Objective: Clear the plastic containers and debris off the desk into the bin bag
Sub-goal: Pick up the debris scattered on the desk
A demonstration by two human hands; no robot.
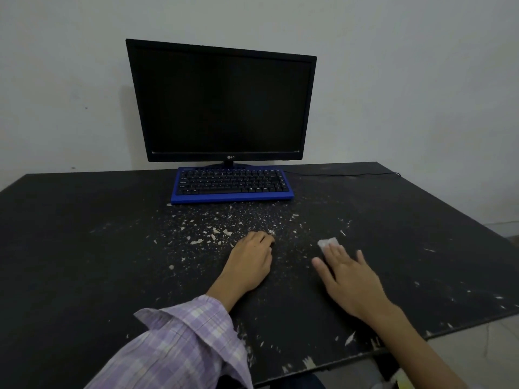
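Pale crumbs and flakes of debris (213,234) lie scattered over the middle of the black desk (70,248), in front of the keyboard. My left hand (251,262) rests on the desk at the debris patch's right edge, fingers curled downward; I cannot see whether it holds anything. My right hand (348,279) lies flat with straight, spread fingers pressing on a small pale wipe or tissue (328,243), which sticks out beyond the fingertips. No plastic container or bin bag is in view.
A blue keyboard (231,184) sits before a dark monitor (222,102) at the back centre, with a thin cable (345,174) running right. More flakes dot the desk's right side (429,250) and chipped front edge (309,362). A grey wall stands behind.
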